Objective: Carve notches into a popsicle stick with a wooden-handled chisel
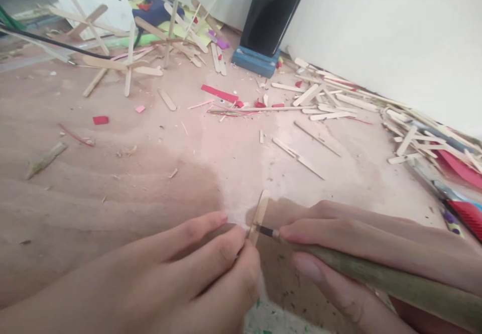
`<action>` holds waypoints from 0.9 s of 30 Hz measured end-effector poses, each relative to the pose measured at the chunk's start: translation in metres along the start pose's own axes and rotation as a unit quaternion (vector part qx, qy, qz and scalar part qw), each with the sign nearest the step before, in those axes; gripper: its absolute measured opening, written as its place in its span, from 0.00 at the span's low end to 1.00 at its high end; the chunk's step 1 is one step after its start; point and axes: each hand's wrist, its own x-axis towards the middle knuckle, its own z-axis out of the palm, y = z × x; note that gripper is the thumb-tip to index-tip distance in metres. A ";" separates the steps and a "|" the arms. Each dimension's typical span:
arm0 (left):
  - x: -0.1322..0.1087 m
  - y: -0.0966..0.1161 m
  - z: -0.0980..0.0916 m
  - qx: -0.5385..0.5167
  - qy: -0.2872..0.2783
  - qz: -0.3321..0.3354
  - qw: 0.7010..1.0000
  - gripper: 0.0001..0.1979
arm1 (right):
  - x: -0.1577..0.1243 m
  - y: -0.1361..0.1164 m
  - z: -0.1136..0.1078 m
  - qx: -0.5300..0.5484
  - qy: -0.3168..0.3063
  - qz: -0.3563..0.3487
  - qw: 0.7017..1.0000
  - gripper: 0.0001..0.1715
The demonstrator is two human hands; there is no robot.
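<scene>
Near the bottom centre, my left hand point(188, 268) pins a popsicle stick point(262, 204) between thumb and fingers. The stick's rounded far end sticks out past the fingertips; its near end is hidden by the hand. My right hand point(350, 233) is closed around the thick, greenish-brown wooden handle of a carving knife point(391, 276). Its short, narrow dark blade touches the stick just beyond my left fingertips, where a small dark mark shows.
Star-shaped stick assemblies point(127, 67) and torn paper point(94, 2) lie at the back left. A black upright post on a blue base point(256, 62) stands at the back. Loose sticks point(339, 100) pile along the white wall. Red-handled pliers point(467, 216) lie far right.
</scene>
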 end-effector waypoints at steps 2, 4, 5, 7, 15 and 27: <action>0.000 0.001 0.000 -0.016 0.011 -0.008 1.000 0.10 | 0.001 0.000 0.002 0.000 0.006 -0.001 1.000 0.21; 0.000 0.002 0.000 -0.026 0.008 -0.009 1.000 0.08 | -0.001 0.000 0.005 0.014 0.025 0.016 0.999 0.15; 0.000 0.002 0.000 -0.028 0.003 -0.009 1.000 0.07 | -0.003 0.000 0.006 0.023 0.031 0.034 0.999 0.13; 0.000 0.003 0.001 -0.031 -0.001 -0.006 0.999 0.06 | -0.007 0.002 0.005 0.023 0.036 0.048 0.998 0.11; 0.000 0.004 0.001 -0.026 0.002 0.008 1.000 0.05 | -0.003 0.005 -0.009 -0.034 0.023 0.024 0.999 0.07; -0.007 0.007 0.007 -0.024 -0.016 -0.004 1.000 0.13 | -0.019 0.012 -0.003 -0.055 0.106 0.106 0.987 0.09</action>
